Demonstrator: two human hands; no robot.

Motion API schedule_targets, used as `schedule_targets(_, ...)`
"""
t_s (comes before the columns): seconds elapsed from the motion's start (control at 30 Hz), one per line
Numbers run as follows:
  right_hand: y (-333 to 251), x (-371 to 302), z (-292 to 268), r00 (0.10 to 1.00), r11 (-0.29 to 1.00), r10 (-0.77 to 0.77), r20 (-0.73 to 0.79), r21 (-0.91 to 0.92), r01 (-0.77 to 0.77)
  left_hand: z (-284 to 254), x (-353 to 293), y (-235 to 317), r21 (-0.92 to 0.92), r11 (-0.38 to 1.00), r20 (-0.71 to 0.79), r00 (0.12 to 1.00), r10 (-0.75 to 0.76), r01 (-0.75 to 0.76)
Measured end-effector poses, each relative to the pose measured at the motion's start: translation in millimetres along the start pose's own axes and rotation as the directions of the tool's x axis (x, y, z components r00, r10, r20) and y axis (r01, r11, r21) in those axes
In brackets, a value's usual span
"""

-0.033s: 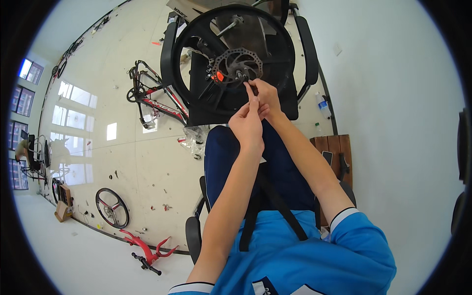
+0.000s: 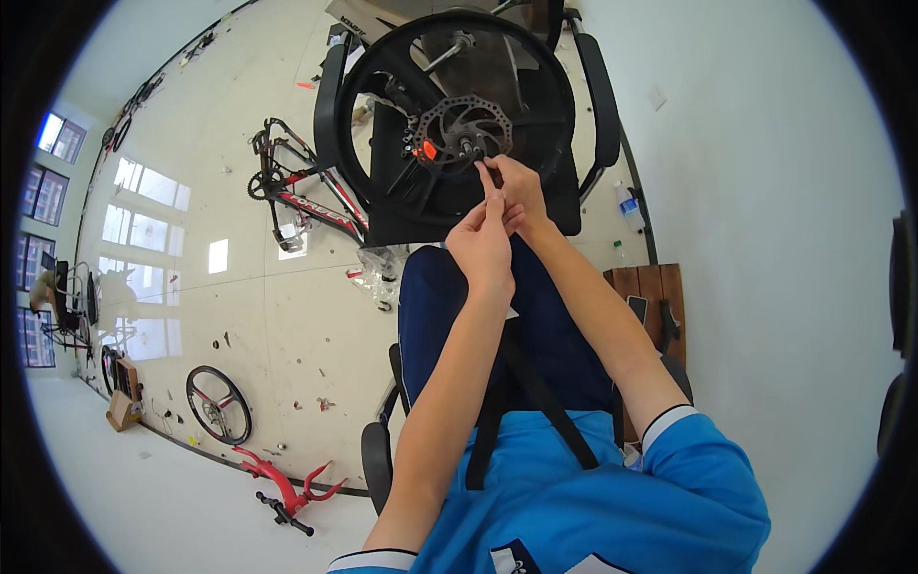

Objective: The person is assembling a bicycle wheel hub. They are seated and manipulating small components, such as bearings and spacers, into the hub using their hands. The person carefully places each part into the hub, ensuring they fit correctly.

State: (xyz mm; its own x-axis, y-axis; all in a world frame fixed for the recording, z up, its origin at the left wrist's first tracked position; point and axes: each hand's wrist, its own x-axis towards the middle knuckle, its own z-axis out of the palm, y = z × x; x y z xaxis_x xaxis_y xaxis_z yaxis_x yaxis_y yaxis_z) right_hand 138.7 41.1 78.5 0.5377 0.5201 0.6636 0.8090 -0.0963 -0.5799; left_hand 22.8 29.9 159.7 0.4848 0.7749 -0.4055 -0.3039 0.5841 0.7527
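A black bicycle wheel (image 2: 559, 105) lies across a black office chair with armrests (image 2: 595, 96). On its hub (image 2: 467, 145) sits a silver brake disc (image 2: 502, 113) with holes. My right hand (image 2: 519, 191) is just below the hub, thumb and fingers pinched together; what they hold, if anything, is too small to name. Against it, my left hand (image 2: 481, 244) is closed, its fingers meeting those of the right. An orange piece (image 2: 429, 150) and small dark parts lie left of the hub, beside the disc.
A black and red bicycle frame (image 2: 306, 203) lies on the floor to the left, near a clear plastic bag (image 2: 382, 268). Farther off are a small wheel (image 2: 219, 406) and a red fork-like part (image 2: 287, 483). At right stand a bottle (image 2: 630, 209) and a wooden box (image 2: 650, 282) bearing a phone (image 2: 638, 306).
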Motion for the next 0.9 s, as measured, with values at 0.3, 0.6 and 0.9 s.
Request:
schedule_targets(0.3,3.1,5.4,4.1,0.999,0.999,-0.035,-0.004,0.003,0.035,0.4,4.0,-1.7,0.046,0.994,0.021,0.995,0.1,-0.101)
schedule_targets(0.6,-4.3,11.8,-7.5,0.991,0.998,-0.041,0.126,0.061,0.034,8.3,-0.8,-2.1,-0.231,0.973,-0.08,0.996,-0.035,0.016)
schedule_targets(0.9,8.2,28.8,-12.8,0.955,0.981,-0.185,0.233,-0.008,0.192,15.5,3.3,-3.0,-0.308,0.951,-0.09,0.995,-0.033,0.004)
